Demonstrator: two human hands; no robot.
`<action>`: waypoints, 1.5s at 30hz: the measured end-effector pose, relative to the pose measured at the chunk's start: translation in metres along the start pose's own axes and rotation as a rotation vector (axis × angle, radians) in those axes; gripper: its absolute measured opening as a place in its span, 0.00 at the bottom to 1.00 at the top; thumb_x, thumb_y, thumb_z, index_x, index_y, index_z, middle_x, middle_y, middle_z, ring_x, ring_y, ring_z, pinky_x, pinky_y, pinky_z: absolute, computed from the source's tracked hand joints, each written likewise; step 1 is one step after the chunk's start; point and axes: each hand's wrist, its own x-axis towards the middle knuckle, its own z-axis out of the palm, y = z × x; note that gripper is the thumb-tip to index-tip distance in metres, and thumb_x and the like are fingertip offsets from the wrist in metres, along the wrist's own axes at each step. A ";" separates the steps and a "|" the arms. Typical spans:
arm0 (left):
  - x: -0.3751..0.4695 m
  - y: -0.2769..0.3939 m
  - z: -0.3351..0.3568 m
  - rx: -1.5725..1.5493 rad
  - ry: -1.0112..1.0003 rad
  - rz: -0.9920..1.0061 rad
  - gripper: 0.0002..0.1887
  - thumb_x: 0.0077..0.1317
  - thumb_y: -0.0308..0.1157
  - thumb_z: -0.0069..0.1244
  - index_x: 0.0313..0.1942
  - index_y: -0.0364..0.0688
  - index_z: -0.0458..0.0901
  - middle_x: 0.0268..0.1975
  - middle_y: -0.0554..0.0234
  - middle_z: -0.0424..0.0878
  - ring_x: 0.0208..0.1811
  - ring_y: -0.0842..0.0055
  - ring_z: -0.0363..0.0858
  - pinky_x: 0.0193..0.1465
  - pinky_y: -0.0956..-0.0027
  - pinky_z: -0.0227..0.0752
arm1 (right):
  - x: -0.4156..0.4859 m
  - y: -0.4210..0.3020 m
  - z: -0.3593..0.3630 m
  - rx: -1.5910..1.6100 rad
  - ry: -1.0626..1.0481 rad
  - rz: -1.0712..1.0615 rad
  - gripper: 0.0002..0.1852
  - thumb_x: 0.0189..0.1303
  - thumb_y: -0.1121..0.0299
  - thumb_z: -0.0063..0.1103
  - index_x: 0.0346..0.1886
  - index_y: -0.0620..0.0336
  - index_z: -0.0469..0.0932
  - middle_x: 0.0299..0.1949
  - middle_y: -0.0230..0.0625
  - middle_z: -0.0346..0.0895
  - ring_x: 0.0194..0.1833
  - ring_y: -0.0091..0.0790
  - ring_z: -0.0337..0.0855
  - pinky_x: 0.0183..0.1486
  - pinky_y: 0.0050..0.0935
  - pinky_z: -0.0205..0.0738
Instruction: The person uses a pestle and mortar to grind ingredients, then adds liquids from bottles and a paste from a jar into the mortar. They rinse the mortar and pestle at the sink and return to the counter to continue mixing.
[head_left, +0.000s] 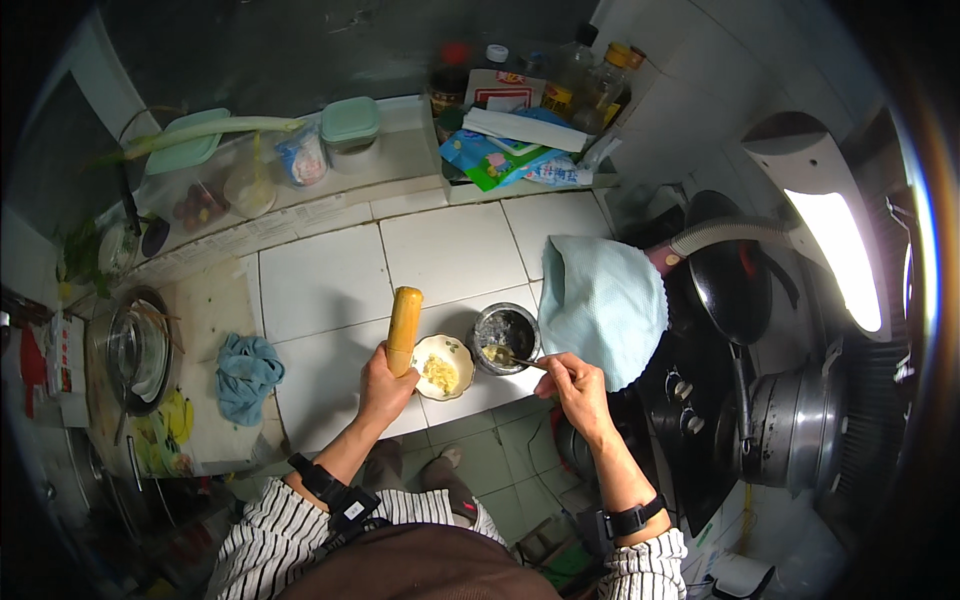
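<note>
Upright in my left hand (388, 381) is a wooden pestle (406, 322), gripped near its lower part. My right hand (576, 390) holds a metal spoon (529, 364) by its handle. The spoon's bowl is inside a dark stone mortar (486, 319), with some pale yellow mash (495, 352) on or around it. Between the pestle and the mortar sits a small scalloped ceramic bowl (465, 382). It contains more pale, crushed food (440, 374) that looks like minced garlic.
A light blue cloth (604, 307) lies right of the mortar, beside the black gas stove (660, 420). Farther right are a wok (727, 292) and a steel pot (787, 427). At left are a crumpled blue rag (249, 379) and a basin of dishes (142, 352). Condiment bottles (574, 71) line the back ledge.
</note>
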 end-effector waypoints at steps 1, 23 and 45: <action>-0.001 0.002 -0.001 0.002 0.002 -0.013 0.18 0.51 0.26 0.55 0.44 0.34 0.75 0.34 0.51 0.83 0.34 0.61 0.84 0.38 0.62 0.77 | -0.001 0.004 0.002 0.113 0.003 0.034 0.15 0.73 0.69 0.44 0.43 0.70 0.79 0.24 0.36 0.82 0.27 0.24 0.81 0.33 0.22 0.76; 0.010 0.011 -0.003 -0.007 0.040 0.031 0.18 0.51 0.26 0.56 0.43 0.36 0.76 0.34 0.52 0.83 0.35 0.61 0.84 0.40 0.62 0.76 | -0.011 0.022 0.012 0.806 0.261 0.310 0.17 0.70 0.64 0.49 0.49 0.72 0.74 0.29 0.45 0.82 0.27 0.31 0.82 0.35 0.25 0.77; -0.002 0.031 -0.012 -0.348 -0.096 -0.208 0.19 0.55 0.20 0.50 0.50 0.35 0.71 0.38 0.62 0.77 0.27 0.79 0.80 0.26 0.71 0.80 | -0.043 -0.005 0.053 0.146 0.243 -0.346 0.09 0.68 0.78 0.52 0.47 0.70 0.78 0.31 0.40 0.84 0.30 0.27 0.82 0.37 0.24 0.77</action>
